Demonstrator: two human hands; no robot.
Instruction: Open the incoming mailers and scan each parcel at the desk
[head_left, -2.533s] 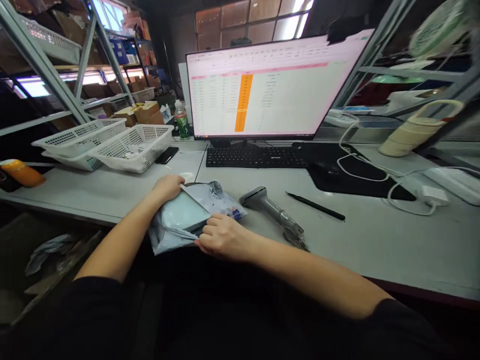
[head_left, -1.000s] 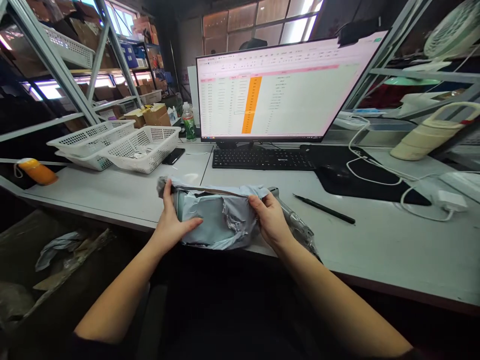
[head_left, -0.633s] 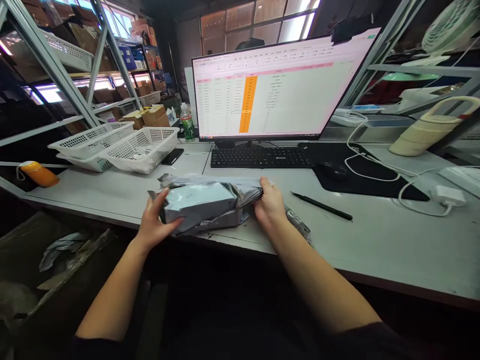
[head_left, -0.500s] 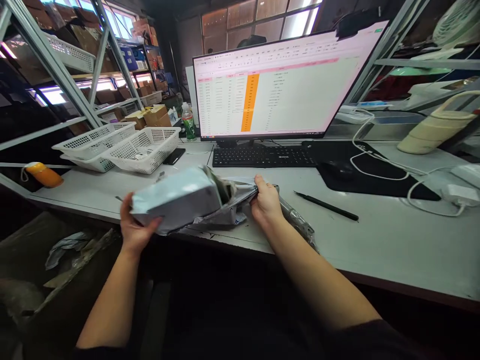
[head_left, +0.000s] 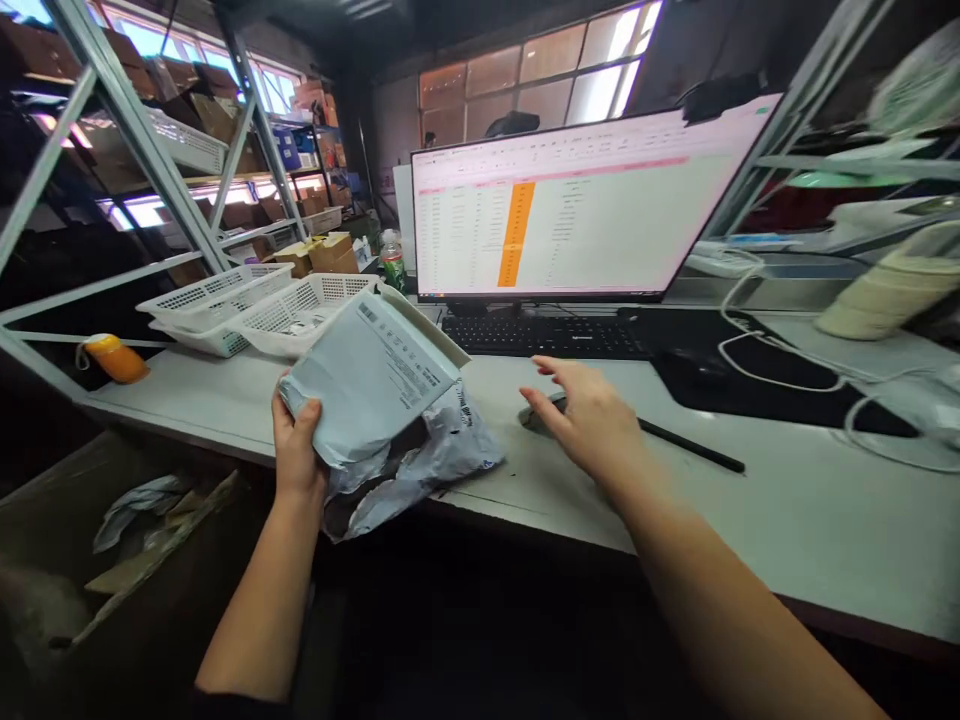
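Left hand (head_left: 296,452): grip closed on the lower corner of a grey parcel (head_left: 371,375), thumb over its face. The parcel is raised clear of the counter (head_left: 750,510) above its near edge, tilted, with printed lines facing the camera. Torn grey bag (head_left: 439,460): crumpled beneath the parcel and draped over the counter's near edge; whether the left hand also holds it cannot be told. Right hand (head_left: 592,422): grip spread, fingers apart, nothing in it, hovering just above a grey scanner (head_left: 531,417) that is mostly hidden under the palm. Black pen (head_left: 694,448): flat on the counter, just right of that hand. Black keyboard (head_left: 547,336) and lit monitor (head_left: 577,215): behind both hands. White baskets (head_left: 225,300): two, side by side, behind and left of the parcel. Orange item (head_left: 114,358): far left, by the counter's end. Bottle (head_left: 391,262): left of the monitor.
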